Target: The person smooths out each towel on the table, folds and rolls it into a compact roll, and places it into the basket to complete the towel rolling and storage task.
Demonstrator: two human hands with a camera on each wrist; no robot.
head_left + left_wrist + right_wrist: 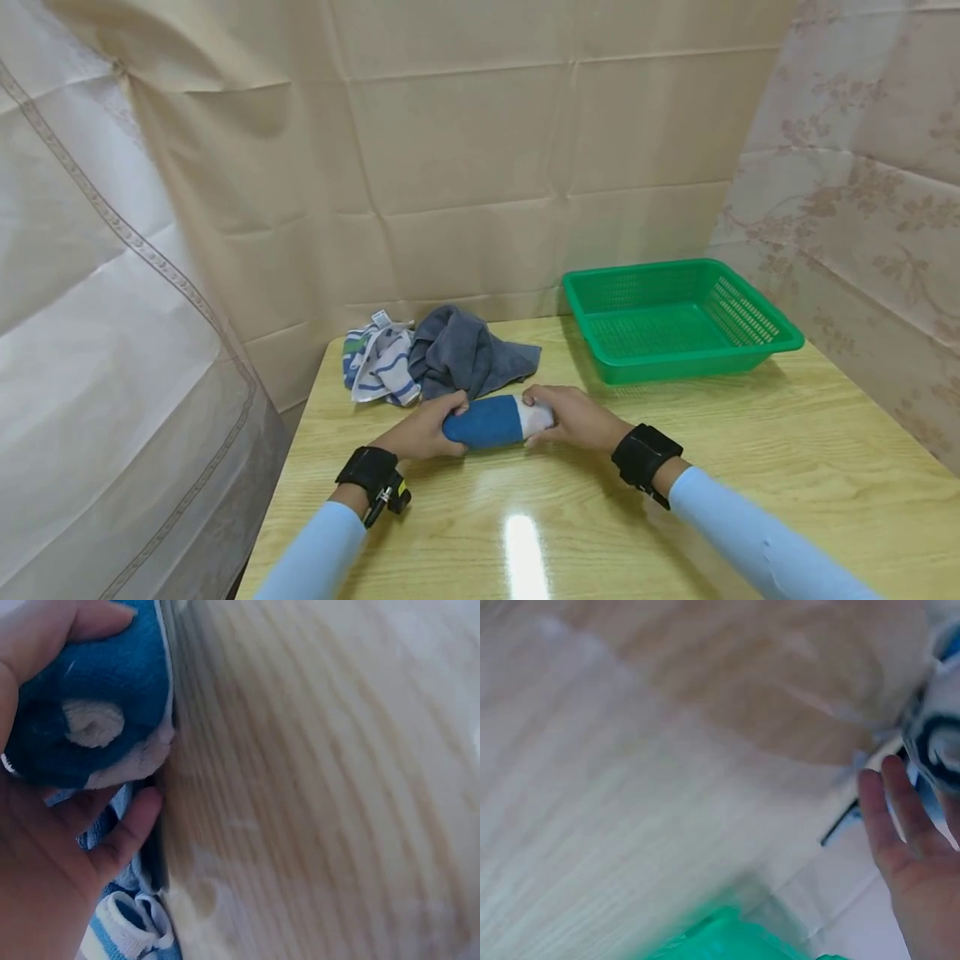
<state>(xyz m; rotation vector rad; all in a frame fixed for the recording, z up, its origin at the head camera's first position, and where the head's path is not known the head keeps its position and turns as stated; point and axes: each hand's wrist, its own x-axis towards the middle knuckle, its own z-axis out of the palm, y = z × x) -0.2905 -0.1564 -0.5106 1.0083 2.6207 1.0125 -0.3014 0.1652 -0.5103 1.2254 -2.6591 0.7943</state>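
A rolled-up towel (pixel 486 422), blue on the left part and white on the right, is held level just above or on the table; which of these I cannot tell. My left hand (pixel 429 431) grips its blue end, thumb on top and fingers beneath. The white end is held by my right hand (pixel 581 419), thumb and fingers bent about it. In the left wrist view the spiral end of the roll (pixel 94 724) faces the palm. The right wrist view is blurred, with the roll (pixel 937 735) partly cut off at the edge, beside the fingers.
Behind the roll lie a crumpled grey towel (pixel 468 354) and a striped white, blue and green towel (pixel 386 362), touching each other. A green plastic basket (pixel 697 364) stands at the back right of the wooden table (pixel 750 442). Cloth curtains (pixel 465 150) hang around the table.
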